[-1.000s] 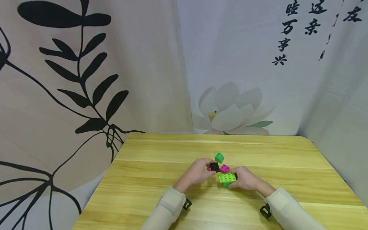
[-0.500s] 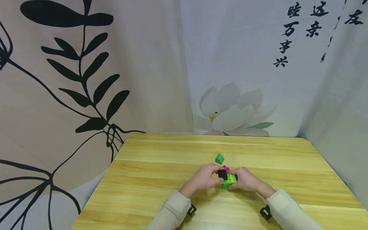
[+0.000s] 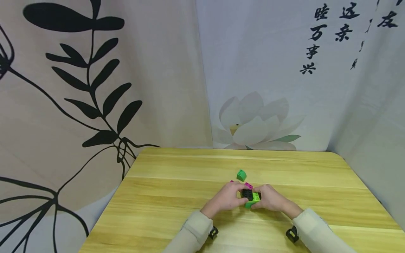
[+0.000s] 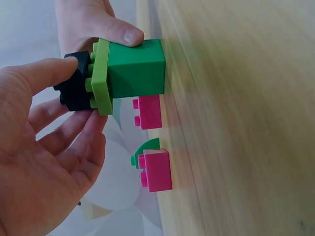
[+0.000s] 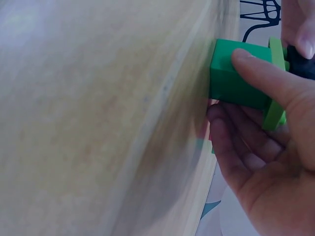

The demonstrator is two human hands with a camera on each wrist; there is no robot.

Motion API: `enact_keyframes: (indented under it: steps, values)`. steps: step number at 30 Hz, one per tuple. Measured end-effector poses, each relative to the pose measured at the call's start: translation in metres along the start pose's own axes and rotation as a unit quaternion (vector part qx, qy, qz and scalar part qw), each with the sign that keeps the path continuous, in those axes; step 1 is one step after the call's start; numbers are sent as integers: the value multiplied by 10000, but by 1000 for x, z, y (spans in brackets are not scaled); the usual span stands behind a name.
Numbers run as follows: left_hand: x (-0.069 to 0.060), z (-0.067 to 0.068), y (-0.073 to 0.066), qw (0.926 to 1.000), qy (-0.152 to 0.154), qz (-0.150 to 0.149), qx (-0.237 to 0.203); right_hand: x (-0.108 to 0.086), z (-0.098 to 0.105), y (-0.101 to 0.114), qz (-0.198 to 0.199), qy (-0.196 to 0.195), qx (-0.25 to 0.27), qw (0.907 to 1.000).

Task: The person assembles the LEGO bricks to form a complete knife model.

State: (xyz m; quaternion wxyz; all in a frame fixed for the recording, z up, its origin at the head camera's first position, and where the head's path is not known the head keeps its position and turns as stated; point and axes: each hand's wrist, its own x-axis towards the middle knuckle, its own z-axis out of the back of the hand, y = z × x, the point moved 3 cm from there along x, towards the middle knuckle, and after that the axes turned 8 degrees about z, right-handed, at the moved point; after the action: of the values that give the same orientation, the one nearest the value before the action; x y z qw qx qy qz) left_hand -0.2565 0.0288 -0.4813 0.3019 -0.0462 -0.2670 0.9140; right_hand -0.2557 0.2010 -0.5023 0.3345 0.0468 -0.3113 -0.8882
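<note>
Thumb and fingers of my left hand pinch a black toy brick. It lies against the studded face of a lime-green plate, over its left part in the head view; whether it is pressed fully down I cannot tell. Under the plate is a green block, standing on the table. My right hand grips this block from the right, its thumb across one side in the right wrist view. A small dark patch shows by the right fingers, too small to make out.
Behind the hands lie two pink bricks, one just beyond the stack and another mostly hidden by the left hand. Farther back is a green brick with a curved side. The wooden table ends at a printed curtain.
My left hand has carried the black brick rightward and toward me, from beside a pink brick onto the lime plate. The right hand has stayed in place around the green block.
</note>
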Motion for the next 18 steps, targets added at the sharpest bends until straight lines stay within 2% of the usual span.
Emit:
enact_keyframes:
  steps: [9,18]
  values:
    - [1,-1,0,9979,228,166,-575,1,1,4,-9,-10,2,10000]
    - [3,-4,-2,9992,160,252,-263,0,1,2,-48,-25,37,10000]
